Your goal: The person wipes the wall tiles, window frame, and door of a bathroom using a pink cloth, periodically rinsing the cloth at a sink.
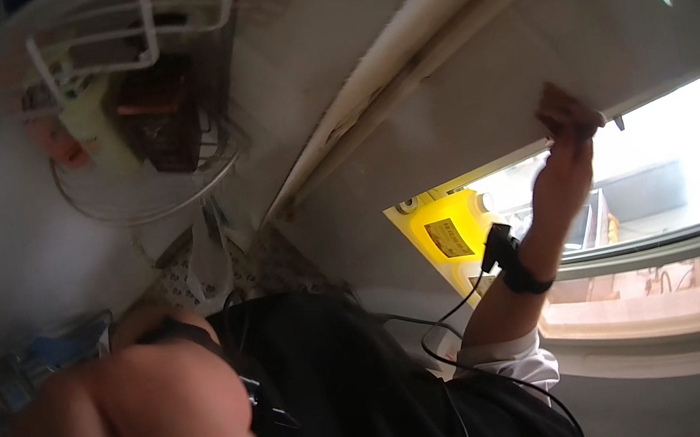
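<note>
My right hand (565, 113), blurred, is at the edge of a pale door (477, 107), its fingers curled there. A small metal latch piece (618, 122) juts from that edge beside the hand; any handle under the fingers is hidden. A black strap (526, 276) with a small cabled device (500, 245) circles my right forearm. Close to the camera at the lower left, my left hand (141, 420) looms large and out of focus. Whether it holds anything cannot be seen. Below lies my black top (343, 386), with a black cable (523, 384) across it.
Through the opening, a yellow jug (452, 229) with a label stands by a bright window (661, 166). White wire racks (145, 34) with a dark red bottle (160, 118) and other bottles hang at upper left. Patterned flooring (177, 285) and a blurred blue item (69, 345) show beyond.
</note>
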### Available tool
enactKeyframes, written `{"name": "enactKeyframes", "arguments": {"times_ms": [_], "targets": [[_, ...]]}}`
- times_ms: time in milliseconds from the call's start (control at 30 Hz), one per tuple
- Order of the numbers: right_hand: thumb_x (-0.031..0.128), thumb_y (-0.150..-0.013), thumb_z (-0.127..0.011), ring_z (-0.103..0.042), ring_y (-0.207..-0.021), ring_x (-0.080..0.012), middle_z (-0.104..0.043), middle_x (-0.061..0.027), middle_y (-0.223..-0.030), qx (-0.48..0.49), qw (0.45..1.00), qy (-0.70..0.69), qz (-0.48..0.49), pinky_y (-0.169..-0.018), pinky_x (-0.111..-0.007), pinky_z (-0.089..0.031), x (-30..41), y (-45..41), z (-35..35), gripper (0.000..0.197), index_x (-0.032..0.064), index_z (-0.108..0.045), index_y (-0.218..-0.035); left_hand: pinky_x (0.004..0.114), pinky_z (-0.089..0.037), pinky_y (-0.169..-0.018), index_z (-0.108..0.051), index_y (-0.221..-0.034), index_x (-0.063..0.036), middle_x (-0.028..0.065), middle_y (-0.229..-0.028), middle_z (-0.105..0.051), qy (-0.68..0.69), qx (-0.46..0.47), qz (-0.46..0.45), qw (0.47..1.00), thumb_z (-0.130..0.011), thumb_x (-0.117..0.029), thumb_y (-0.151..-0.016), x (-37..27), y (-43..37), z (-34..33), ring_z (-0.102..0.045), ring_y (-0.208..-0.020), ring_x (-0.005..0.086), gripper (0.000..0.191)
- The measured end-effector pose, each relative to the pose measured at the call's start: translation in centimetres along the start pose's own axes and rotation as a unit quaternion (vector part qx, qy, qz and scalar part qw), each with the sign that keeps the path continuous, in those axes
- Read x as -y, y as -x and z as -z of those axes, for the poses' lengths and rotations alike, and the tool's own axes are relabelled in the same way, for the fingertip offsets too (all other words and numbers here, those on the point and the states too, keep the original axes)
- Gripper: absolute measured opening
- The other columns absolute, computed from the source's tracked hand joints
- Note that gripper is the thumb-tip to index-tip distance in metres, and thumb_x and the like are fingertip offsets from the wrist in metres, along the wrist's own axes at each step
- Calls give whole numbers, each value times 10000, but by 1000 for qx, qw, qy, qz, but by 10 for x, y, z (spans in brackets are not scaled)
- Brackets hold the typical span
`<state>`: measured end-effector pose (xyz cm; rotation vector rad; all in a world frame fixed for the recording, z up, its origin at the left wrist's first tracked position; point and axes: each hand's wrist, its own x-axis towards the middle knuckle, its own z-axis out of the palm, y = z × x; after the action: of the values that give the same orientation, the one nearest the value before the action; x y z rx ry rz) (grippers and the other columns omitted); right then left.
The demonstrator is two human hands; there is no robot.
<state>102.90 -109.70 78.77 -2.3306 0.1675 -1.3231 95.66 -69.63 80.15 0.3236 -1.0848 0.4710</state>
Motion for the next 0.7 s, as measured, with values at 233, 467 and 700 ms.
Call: {"name": "enactKeyframes", "arguments": {"times_ms": [233,467,700], "targets": [[176,-1059,-483,-739,-988,-295,-762,-124,-1017,76,988,57,-124,-884,-398,-548,-17,90,-42,259,71,-629,-1246,241,-345,-463,-579,-794,-151,-62,-711,-557,-228,38,6,973,-588,-243,-1011,36,11,3,-479,-551,82,236],[124,-1036,-524,-731,-886,-200,-764,-83,-974,-12,987,-85,-134,-805,-334,-560,-6,52,8,205,45,-688,-1131,367,-444,-591,-601,-820,-75,30,-784,-625,-280,306,414,810,-524,-279,-1057,50,62,78,-549,-648,210,323],[175,-1014,-571,-729,-832,-372,-745,-153,-930,-54,993,10,-103,-732,-429,-565,-12,56,-37,185,71,-655,-1142,385,-480,-1033,-629,-1308,-19,164,-1316,-656,-293,271,876,272,-575,-425,-1026,14,299,196,-616,-1216,316,498]]}}
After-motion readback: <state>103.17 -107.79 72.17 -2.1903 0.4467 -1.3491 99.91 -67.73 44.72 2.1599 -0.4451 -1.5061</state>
